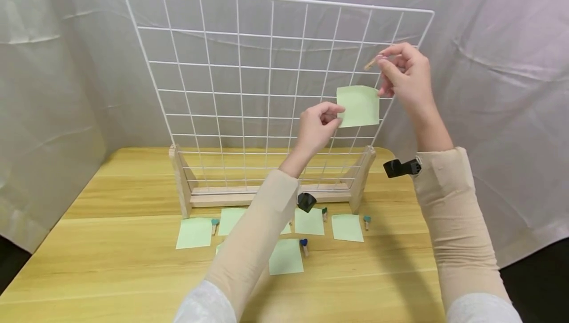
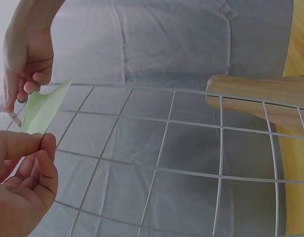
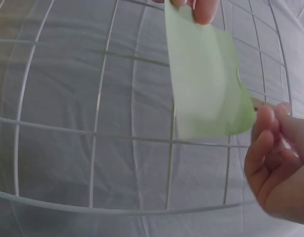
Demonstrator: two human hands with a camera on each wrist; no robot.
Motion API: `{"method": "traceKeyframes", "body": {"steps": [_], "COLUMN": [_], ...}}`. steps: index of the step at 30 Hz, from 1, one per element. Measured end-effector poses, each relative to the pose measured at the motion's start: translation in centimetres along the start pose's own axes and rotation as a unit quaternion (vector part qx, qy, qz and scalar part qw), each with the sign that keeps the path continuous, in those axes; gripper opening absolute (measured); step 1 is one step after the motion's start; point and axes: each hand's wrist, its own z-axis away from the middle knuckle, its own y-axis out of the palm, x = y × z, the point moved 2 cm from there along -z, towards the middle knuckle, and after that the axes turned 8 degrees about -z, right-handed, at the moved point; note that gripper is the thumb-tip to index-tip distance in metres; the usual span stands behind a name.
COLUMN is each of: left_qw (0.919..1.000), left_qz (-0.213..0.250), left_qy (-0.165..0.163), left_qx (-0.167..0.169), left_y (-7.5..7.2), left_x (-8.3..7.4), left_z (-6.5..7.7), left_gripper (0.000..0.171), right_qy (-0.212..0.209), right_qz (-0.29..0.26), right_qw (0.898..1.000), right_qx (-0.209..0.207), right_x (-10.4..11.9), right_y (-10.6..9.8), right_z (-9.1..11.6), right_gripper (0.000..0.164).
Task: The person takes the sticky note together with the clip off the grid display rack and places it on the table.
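Note:
My left hand (image 1: pixel 317 125) pinches the left edge of a pale green paper square (image 1: pixel 358 106) between thumb and fingers, in front of the right part of a white wire grid (image 1: pixel 254 78). Above the paper's upper right corner, my right hand (image 1: pixel 406 73) pinches a small wooden clothespin (image 1: pixel 370 64) with a pinkish end. In the right wrist view the paper (image 3: pixel 204 81) bends at the side near the right hand (image 3: pixel 278 163). The left wrist view shows the paper (image 2: pixel 46 106) standing out in front of the wires, with the clothespin (image 2: pixel 15 118) just behind it.
Wooden feet (image 1: pixel 180 180) hold the grid upright on the wooden table (image 1: pixel 111 263). Several green squares (image 1: pixel 194 233) lie before it, with small clothespins beside them, among them one with a dark blue heart (image 1: pixel 304 244). Grey cloth (image 1: pixel 80 91) hangs behind.

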Motion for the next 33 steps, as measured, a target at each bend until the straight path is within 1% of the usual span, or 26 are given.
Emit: {"method": "traceKeyframes", "body": {"steps": [2, 4, 7, 12, 20, 23, 28, 31, 33], "left_qw": [0.9999, 0.9998, 0.9998, 0.9997, 0.9996, 0.9993, 0.9988, 0.9988, 0.9986], "left_qz": [0.009, 0.015, 0.014, 0.024, 0.024, 0.035, 0.046, 0.042, 0.041], "left_qy": [-0.003, -0.008, -0.011, -0.003, -0.015, -0.014, -0.018, -0.024, -0.031], "left_qx": [-0.003, -0.006, -0.007, -0.004, 0.007, 0.005, -0.002, 0.004, 0.011], "left_y": [-0.2, -0.4, -0.6, -0.8, -0.9, -0.9, -0.9, -0.8, -0.7], "left_x": [0.1, 0.2, 0.4, 0.8, 1.7, 2.0, 2.6, 3.1, 3.3], "left_z": [0.2, 0.4, 0.8, 1.4, 2.8, 3.2, 4.1, 4.6, 5.0], "left_gripper": [0.016, 0.017, 0.016, 0.016, 0.016, 0.016, 0.015, 0.015, 0.016], "right_qy": [0.001, -0.001, -0.007, -0.025, -0.031, -0.021, 0.009, 0.029, 0.035], "right_qz": [-0.022, -0.030, -0.033, -0.037, -0.034, -0.019, 0.028, 0.019, 0.017], "right_qw": [1.000, 1.000, 0.999, 0.999, 0.999, 0.999, 0.999, 0.999, 0.999], "right_qx": [-0.001, 0.001, 0.001, -0.002, 0.019, 0.019, 0.020, 0.019, 0.022], "right_x": [-0.1, -0.2, -0.3, -0.7, -1.4, -2.3, -3.7, -4.2, -4.4], "right_y": [0.0, 0.0, -0.1, -0.2, 0.0, -0.2, -0.6, -0.8, -1.0], "right_z": [0.2, 0.4, 0.9, 1.9, 3.4, 4.0, 5.3, 6.1, 6.5], "right_gripper": [0.007, 0.008, 0.008, 0.008, 0.009, 0.009, 0.008, 0.009, 0.011]}}
